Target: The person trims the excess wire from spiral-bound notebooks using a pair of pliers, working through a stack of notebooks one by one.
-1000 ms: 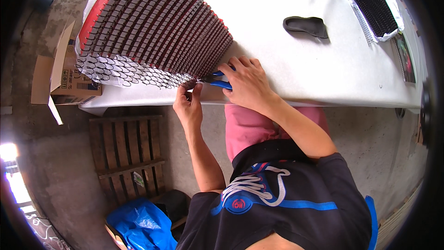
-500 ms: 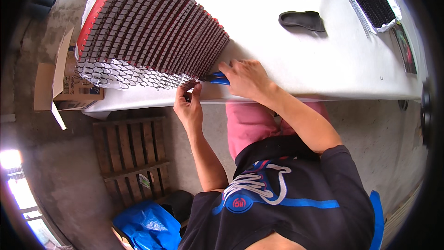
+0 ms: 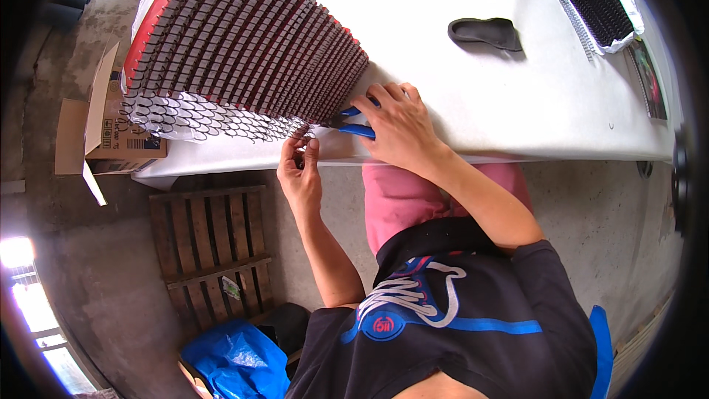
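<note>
A red-edged panel [image 3: 221, 44] covered in rows of small grey pieces and dark wire lies at the upper left of the table. Along its near edge hangs a fringe of dark wire loops [image 3: 221, 122]. My right hand [image 3: 402, 125] is wrapped round blue-handled pliers [image 3: 357, 131], whose handles stand apart. Their jaws reach the panel's near right corner, where details are too small to tell. Just below that corner, my left hand [image 3: 300, 166] has thumb and fingers pinched at the end of the fringe. What exactly it grips is hidden.
On the white-covered table [image 3: 458, 111] lie a dark shoe-sole shape [image 3: 485, 32] and a white bag of black coiled pieces [image 3: 598, 4]. An open cardboard box [image 3: 111, 137] stands at the left. A wooden pallet [image 3: 210, 251] and a blue bag [image 3: 236, 358] are below.
The pliers' handles have spread apart, and my right hand's fingers have loosened and risen slightly. My left hand stays at the corner, almost unmoved.
</note>
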Demonstrator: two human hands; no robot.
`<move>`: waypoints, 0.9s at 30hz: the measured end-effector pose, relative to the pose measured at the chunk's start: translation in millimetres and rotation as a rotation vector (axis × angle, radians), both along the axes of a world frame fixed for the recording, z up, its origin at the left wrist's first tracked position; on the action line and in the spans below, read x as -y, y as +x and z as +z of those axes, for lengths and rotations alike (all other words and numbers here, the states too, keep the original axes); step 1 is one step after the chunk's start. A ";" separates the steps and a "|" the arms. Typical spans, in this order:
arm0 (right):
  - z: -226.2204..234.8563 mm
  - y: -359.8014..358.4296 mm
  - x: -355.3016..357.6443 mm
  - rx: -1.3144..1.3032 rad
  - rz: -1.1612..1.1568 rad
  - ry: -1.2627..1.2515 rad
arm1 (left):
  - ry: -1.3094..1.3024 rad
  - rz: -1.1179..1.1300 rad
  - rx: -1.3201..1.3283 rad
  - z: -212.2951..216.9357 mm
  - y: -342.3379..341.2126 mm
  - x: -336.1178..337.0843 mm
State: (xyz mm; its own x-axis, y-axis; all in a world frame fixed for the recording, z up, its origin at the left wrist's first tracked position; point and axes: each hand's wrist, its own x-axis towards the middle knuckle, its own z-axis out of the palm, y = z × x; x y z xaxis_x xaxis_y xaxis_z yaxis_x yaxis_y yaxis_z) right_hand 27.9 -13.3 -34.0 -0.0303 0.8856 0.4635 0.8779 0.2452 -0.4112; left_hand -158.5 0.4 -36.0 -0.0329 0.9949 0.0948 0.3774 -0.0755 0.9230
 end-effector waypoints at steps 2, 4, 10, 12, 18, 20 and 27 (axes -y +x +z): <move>2.7 0.5 0.0 -0.016 -0.005 -0.001 | -0.004 0.011 -0.005 1.1 0.2 -0.1; 2.5 0.7 0.0 -0.021 -0.005 0.001 | -0.029 0.026 -0.039 0.8 -0.3 -0.2; -0.4 -7.9 -3.9 -0.039 0.028 -0.041 | -0.016 0.047 0.019 -3.4 3.7 -0.3; 3.1 -6.6 -2.7 -0.040 0.045 -0.125 | -0.028 0.076 0.016 -1.6 7.7 1.3; -10.5 -4.2 -13.2 -0.039 0.090 -0.189 | 0.175 0.192 -0.060 -8.9 26.3 -2.2; -9.9 -3.5 -11.8 -0.038 0.087 -0.235 | 0.202 0.177 -0.084 -10.2 24.3 -1.4; 1.9 7.8 -0.5 -0.041 0.015 -0.034 | 0.177 0.192 -0.021 -12.6 21.6 -1.7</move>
State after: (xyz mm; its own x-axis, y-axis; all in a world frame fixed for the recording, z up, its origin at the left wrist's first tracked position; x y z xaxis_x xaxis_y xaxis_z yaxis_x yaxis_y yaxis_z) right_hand 35.6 -12.8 -32.1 -0.0255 0.9004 0.4343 0.8562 0.2439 -0.4554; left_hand -136.9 2.1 -48.6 -0.2156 0.9384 0.2700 0.4196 -0.1607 0.8934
